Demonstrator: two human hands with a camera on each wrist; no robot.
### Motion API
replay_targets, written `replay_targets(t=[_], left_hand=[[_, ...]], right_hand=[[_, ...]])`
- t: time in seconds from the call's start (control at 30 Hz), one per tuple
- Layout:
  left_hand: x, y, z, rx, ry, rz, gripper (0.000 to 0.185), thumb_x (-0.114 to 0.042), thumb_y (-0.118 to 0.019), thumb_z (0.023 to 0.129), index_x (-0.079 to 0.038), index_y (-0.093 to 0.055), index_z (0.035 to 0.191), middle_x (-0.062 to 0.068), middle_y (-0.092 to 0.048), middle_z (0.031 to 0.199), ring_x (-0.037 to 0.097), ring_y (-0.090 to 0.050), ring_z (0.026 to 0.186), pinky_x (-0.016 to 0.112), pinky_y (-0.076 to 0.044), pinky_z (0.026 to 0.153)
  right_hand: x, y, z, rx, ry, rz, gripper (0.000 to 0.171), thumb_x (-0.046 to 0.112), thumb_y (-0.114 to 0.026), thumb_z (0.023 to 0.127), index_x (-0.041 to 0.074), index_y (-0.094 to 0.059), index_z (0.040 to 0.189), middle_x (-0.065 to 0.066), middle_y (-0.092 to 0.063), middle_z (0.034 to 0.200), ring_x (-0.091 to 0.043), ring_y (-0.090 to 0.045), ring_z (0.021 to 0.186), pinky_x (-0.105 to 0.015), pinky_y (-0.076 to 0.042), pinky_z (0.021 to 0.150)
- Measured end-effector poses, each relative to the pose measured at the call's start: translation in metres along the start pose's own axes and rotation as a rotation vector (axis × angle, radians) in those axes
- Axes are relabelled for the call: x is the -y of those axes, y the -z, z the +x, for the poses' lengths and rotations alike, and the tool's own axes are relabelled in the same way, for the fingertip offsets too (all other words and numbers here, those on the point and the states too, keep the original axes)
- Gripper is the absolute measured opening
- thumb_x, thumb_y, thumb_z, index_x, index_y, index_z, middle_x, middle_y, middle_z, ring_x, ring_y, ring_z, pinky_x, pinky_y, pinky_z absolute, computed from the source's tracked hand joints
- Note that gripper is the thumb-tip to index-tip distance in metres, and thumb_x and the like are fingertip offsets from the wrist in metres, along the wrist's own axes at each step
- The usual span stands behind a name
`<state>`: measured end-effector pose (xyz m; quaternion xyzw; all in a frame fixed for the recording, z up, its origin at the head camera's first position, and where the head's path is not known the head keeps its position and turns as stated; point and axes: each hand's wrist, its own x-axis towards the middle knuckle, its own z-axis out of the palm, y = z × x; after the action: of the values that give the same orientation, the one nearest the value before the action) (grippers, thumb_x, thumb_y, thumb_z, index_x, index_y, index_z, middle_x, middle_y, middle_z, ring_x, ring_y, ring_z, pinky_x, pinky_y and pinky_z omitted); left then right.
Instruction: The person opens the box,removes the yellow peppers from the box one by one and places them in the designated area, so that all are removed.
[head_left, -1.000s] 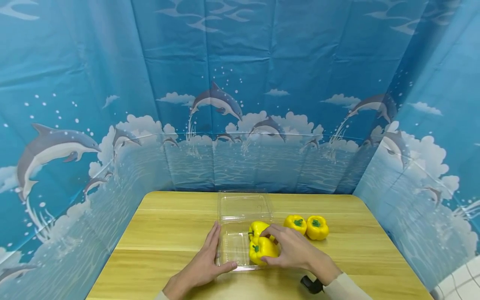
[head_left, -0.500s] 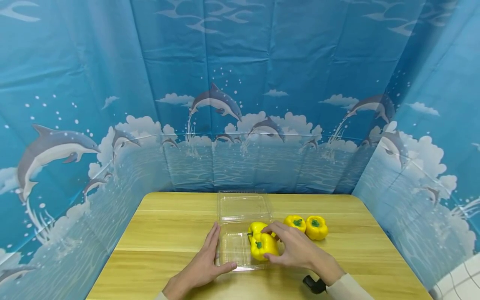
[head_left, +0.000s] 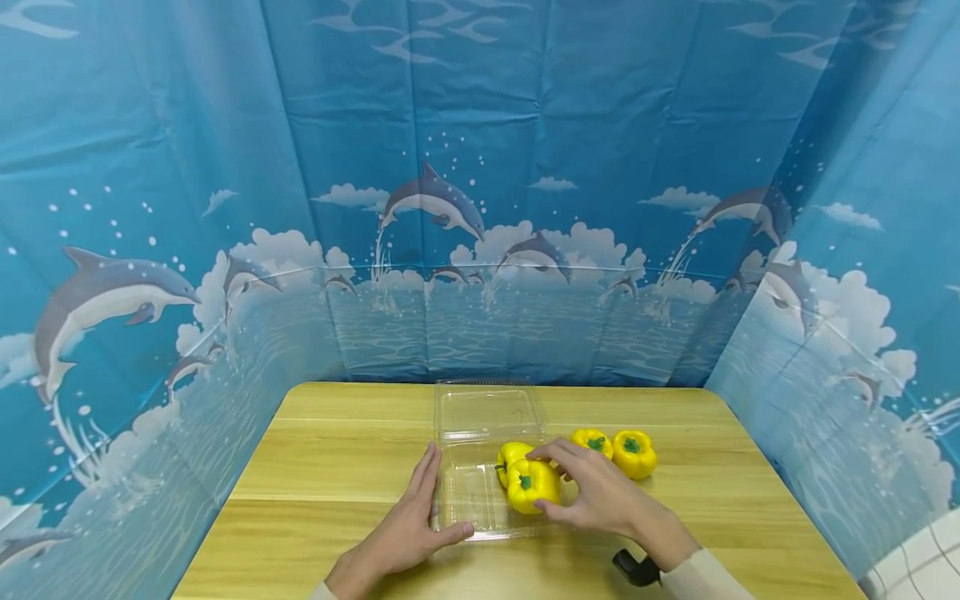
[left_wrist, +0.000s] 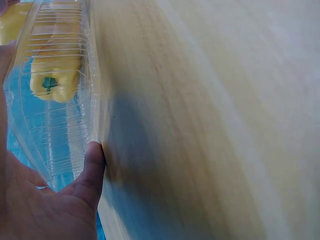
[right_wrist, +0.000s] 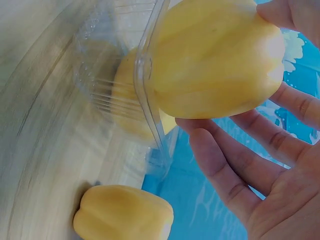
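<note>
A clear plastic clamshell container (head_left: 468,500) lies on the table, its lid (head_left: 487,414) folded back away from me. My left hand (head_left: 405,521) rests at its left side, fingers straight along the wall and thumb (left_wrist: 93,167) at the near edge. With thumb and fingers, my right hand (head_left: 603,492) holds a yellow bell pepper (head_left: 534,487) over the right part of the container. In the right wrist view that held pepper (right_wrist: 215,60) sits at the rim. Another yellow bell pepper (head_left: 510,457) is in the container just behind it, partly hidden.
Two more yellow bell peppers, one half behind my right hand (head_left: 592,439) and one farther right (head_left: 633,454), stand on the wooden table (head_left: 337,467). A black object (head_left: 636,568) shows by my right wrist. A blue dolphin-print curtain (head_left: 480,325) surrounds the table.
The held pepper has shifted slightly right and away from me together with my right hand, and looks a little more lifted. My left hand and the container have stayed put.
</note>
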<state>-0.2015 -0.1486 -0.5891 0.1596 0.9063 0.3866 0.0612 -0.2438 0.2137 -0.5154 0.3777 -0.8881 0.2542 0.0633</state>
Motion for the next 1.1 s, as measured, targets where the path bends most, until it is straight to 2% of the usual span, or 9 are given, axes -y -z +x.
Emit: replay_targets(t=[0.27,0.63,0.73,0.87,1.1], left_hand=[[-0.001,0.0,0.001,-0.002,0.002,-0.003,0.131,-0.069,-0.081,0.104,-0.015,0.003,0.189,0.014,0.009,0.199,0.05,-0.032,0.176,0.072,-0.041,0.136],[-0.002,0.0,-0.002,-0.014,-0.016,-0.003,0.131,-0.066,-0.082,0.104,-0.011,0.001,0.189,0.017,0.007,0.198,0.052,-0.035,0.175,0.074,-0.043,0.134],[-0.002,0.0,-0.002,-0.009,-0.006,-0.005,0.132,-0.068,-0.082,0.104,-0.013,0.002,0.189,0.015,0.009,0.199,0.051,-0.032,0.176,0.073,-0.042,0.135],[-0.001,-0.001,-0.001,-0.005,0.003,-0.007,0.132,-0.071,-0.081,0.103,-0.017,0.003,0.19,0.012,0.01,0.199,0.049,-0.031,0.177,0.071,-0.042,0.136],[-0.001,-0.002,-0.001,-0.011,-0.008,-0.008,0.132,-0.07,-0.081,0.103,-0.016,0.003,0.189,0.014,0.009,0.199,0.051,-0.033,0.175,0.072,-0.043,0.135]], right_hand=[[-0.003,0.003,-0.003,-0.017,0.002,0.019,0.054,0.036,-0.091,0.1,0.021,-0.072,0.149,0.001,-0.078,0.141,-0.008,-0.077,0.108,-0.039,-0.072,0.09],[-0.005,0.005,-0.009,-0.05,0.01,0.043,0.057,0.029,-0.091,0.098,0.018,-0.071,0.15,0.001,-0.078,0.141,-0.008,-0.077,0.11,-0.037,-0.073,0.091],[-0.006,0.006,-0.011,-0.065,0.022,0.051,0.058,0.026,-0.091,0.098,0.017,-0.071,0.151,0.0,-0.078,0.143,-0.008,-0.077,0.111,-0.036,-0.072,0.09],[-0.008,0.007,-0.013,-0.075,0.022,0.071,0.058,0.025,-0.091,0.099,0.019,-0.071,0.153,0.0,-0.078,0.145,-0.011,-0.078,0.113,-0.037,-0.073,0.091],[-0.009,0.009,-0.015,-0.075,-0.007,0.097,0.055,0.028,-0.089,0.103,0.026,-0.07,0.155,0.002,-0.077,0.146,-0.018,-0.081,0.117,-0.04,-0.074,0.091]])
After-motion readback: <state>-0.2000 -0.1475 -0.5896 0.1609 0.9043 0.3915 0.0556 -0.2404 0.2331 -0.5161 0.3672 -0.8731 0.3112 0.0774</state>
